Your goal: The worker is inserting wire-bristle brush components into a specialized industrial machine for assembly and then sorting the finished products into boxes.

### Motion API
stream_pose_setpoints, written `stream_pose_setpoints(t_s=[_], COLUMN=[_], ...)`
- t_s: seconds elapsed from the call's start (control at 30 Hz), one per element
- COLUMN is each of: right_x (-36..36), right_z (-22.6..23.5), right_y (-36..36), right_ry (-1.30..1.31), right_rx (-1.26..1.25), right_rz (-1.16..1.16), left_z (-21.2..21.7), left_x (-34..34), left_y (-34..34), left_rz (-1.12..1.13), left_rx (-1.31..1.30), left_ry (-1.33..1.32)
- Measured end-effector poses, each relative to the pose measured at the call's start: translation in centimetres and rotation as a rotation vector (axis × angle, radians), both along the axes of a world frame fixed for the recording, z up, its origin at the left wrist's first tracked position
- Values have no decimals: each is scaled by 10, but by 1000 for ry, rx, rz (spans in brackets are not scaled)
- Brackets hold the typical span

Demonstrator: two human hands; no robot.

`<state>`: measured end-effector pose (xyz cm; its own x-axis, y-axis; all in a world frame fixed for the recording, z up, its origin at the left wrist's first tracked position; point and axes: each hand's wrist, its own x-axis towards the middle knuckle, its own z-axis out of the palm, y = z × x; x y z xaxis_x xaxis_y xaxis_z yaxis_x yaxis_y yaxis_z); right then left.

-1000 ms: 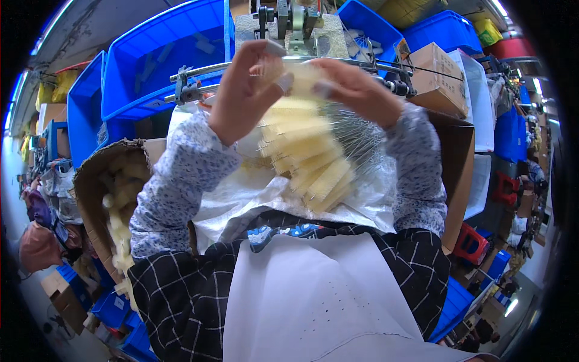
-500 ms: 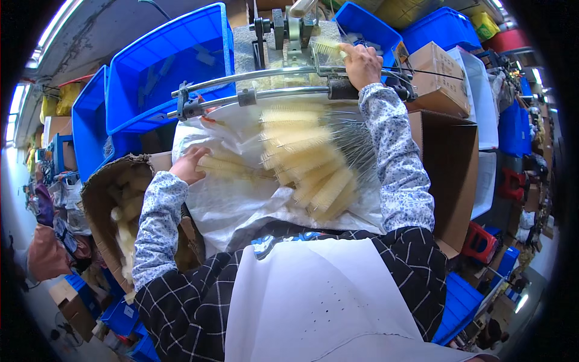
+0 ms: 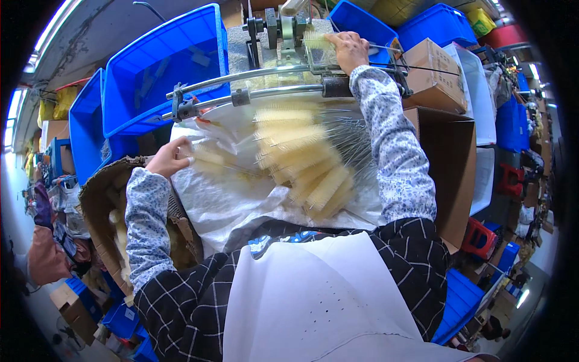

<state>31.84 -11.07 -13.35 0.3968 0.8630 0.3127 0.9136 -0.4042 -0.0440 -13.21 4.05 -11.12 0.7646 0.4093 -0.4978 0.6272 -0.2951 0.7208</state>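
My right hand (image 3: 350, 50) is closed on a pale yellow bristle brush (image 3: 316, 40) at the metal machine (image 3: 288, 45); the brush's thin wire stem sticks out to the right. Over at the left, my left hand (image 3: 169, 159) has its fingers pinched at the end of another pale brush (image 3: 212, 158), smeared by motion. Between my arms a fanned pile of the same brushes (image 3: 301, 148) lies on a white plastic sheet (image 3: 223, 208), wire stems pointing right.
Two metal rods (image 3: 271, 95) run across in front of the machine. A blue bin (image 3: 166, 75) stands at the left, above a cardboard box (image 3: 99, 202) of pale pieces. An open cardboard box (image 3: 446, 175) is on the right, beneath a closed carton (image 3: 435, 75).
My left hand has moved left and slightly up, with the blurred brush shifting the same way. My right hand remains at the machine with its brush, a little farther left and up.
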Motion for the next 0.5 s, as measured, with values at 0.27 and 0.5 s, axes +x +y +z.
stream_pose_setpoints(t_s=[0.27,0.5], right_x=[15,19], right_z=[6,-12], right_y=[-41,-34], right_ry=[-93,251], right_rx=[38,199], right_rz=[-215,-185], left_z=[75,123], left_x=[-11,-73], left_y=[17,53], left_rz=[135,332], left_rx=[-81,-63], left_ry=[-252,-621])
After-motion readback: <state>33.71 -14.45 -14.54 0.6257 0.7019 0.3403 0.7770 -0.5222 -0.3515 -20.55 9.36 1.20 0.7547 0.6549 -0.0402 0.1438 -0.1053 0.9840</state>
